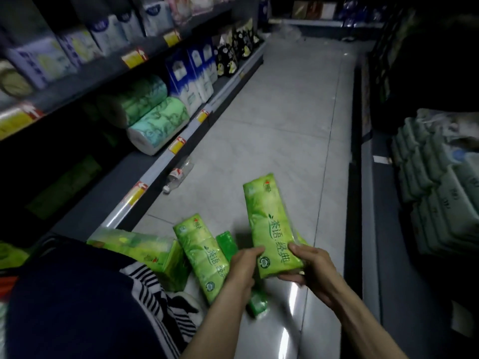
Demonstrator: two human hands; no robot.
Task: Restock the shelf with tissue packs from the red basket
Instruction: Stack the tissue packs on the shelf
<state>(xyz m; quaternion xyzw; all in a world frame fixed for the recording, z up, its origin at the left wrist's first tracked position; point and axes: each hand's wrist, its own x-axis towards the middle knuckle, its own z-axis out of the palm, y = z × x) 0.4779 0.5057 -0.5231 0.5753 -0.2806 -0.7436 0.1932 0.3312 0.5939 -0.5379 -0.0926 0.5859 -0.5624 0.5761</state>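
Both my hands hold a long green tissue pack [269,218] upright above the floor. My left hand [243,268] grips its lower left edge and my right hand [308,265] wraps its lower right corner. Several more green tissue packs lie on the floor below: a long one [199,252], a boxy one [145,250] to its left, and a darker green one [228,242] behind my left hand. The shelf [134,203] runs along the left, its lowest level dark. A sliver of red [7,283] shows at the far left edge; whether it is the basket I cannot tell.
Green paper rolls [155,117] and blue-white packs [191,73] fill the left shelf further along. An empty plastic bottle [178,174] lies on the floor by the shelf base. Stacked pale green packs [440,190] stand at the right. My knee [77,301] is at bottom left.
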